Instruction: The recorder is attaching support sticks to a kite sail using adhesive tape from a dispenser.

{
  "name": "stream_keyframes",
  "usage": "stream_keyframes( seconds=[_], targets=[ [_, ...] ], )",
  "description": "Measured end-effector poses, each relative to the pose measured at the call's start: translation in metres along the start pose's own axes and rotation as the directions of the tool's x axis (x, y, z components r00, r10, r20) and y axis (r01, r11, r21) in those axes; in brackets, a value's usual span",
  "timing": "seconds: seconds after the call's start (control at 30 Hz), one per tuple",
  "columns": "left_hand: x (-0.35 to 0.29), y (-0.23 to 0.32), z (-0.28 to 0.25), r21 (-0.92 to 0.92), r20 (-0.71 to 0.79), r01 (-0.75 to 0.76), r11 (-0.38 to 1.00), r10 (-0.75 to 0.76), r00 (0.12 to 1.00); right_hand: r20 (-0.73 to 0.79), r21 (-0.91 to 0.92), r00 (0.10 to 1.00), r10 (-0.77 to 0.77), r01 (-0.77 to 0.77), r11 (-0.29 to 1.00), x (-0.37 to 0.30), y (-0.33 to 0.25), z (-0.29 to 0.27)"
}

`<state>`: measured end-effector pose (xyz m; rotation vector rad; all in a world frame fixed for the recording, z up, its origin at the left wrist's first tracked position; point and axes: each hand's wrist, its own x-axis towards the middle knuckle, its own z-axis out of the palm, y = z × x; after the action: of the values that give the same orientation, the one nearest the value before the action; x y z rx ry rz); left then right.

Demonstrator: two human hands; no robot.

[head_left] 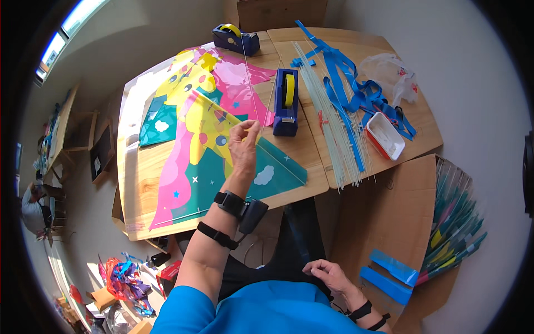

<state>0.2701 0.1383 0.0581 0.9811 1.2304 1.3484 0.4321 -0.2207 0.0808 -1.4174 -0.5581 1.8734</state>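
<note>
My left hand is raised over a kite sheet with a yellow cartoon figure, pink side and green lower part. Its thumb and fingers are pinched together; what they hold is too small to make out. A thin pale string runs down from the far tape dispenser to near these fingertips. Just right of the hand stands a blue tape dispenser with a yellow core. Low by my lap is my right hand, fingers curled and thumb closed against them; anything inside is hidden.
A second kite sheet lies behind. To the right are thin pale rods, blue ribbon, a plastic bag and a red-white tray. A cardboard box with rolled kites stands beside the table.
</note>
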Motion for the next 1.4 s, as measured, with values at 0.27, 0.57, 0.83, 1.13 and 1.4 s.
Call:
stream_keyframes(
  seconds=[0.27,0.57,0.83,1.13,1.4],
  targets=[
    [-0.074,0.072,-0.222,-0.304,-0.274,-0.212,0.929,0.128,0.953,0.175,-0.197,0.984,0.022,0.014,0.98,0.014,-0.069,0.01],
    [-0.261,-0.005,-0.341,-0.411,-0.58,0.019,0.911,-0.278,0.766,0.099,-0.475,0.971,0.219,-0.147,0.868,0.03,-0.049,0.036],
    [-0.312,-0.039,-0.335,-0.559,-0.469,0.054,0.827,-0.37,0.802,-0.012,-0.417,0.971,0.239,-0.222,0.881,0.017,-0.027,-0.002],
    [-0.318,-0.034,-0.324,-0.581,-0.36,0.075,0.811,-0.338,0.87,-0.042,-0.387,0.968,0.247,-0.244,0.889,0.0,-0.031,-0.018],
    [-0.324,-0.022,-0.322,-0.407,-0.477,0.243,0.881,-0.432,0.765,-0.016,-0.459,0.966,0.257,-0.236,0.857,0.02,-0.036,-0.007]
  ],
)
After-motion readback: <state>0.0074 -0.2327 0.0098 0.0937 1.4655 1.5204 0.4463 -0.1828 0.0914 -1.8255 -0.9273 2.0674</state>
